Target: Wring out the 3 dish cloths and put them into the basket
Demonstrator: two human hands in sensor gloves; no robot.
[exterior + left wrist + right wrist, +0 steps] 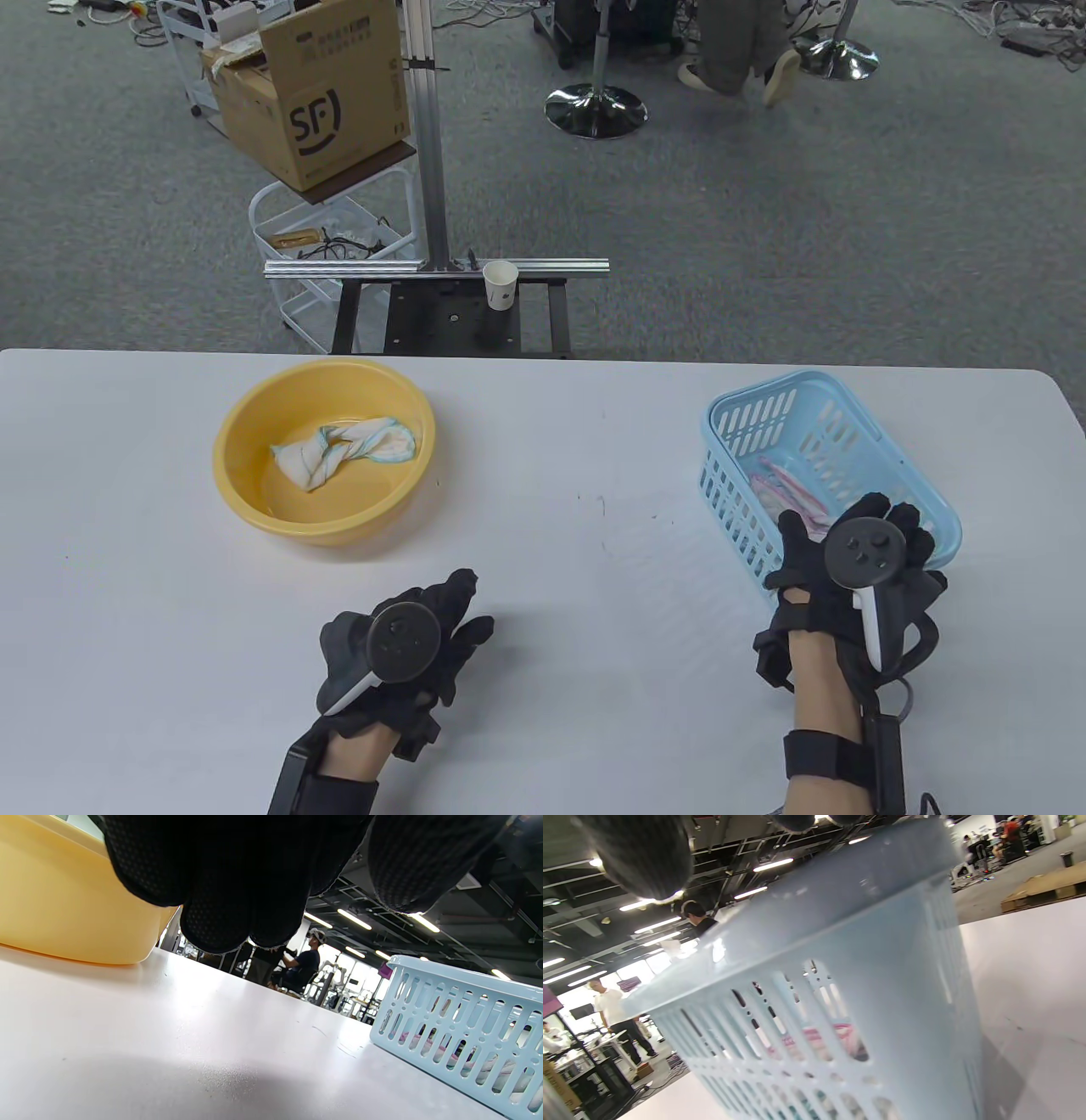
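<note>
Spanning the whole near half of the table view, the white worktop (543, 475) carries a yellow bowl (246, 475) on the left and a pale blue basket (738, 424) on the right, the two well apart. One dish cloth (344, 450) lies in the bowl, white with a blue-green edge and twisted into a rope. Its long axis runs from near-left to far-right across the bowl's floor. Pink cloth (785, 492) already lies in the basket; how many pieces that is I cannot tell.

The left hand (399, 649) hovers low over the worktop, near and a little right of the bowl, its fingers (458, 594) loosely spread and holding nothing. The twisted cloth lies to the far left of those fingertips, over the bowl's near rim. The right hand (857, 560) sits at the basket's near right corner, fingers relaxed over the rim and gripping nothing that shows.

By my judgement the left hand is the nearer one to the cloth. A reach would go far and left over the rim to the cloth's near-left end.
</note>
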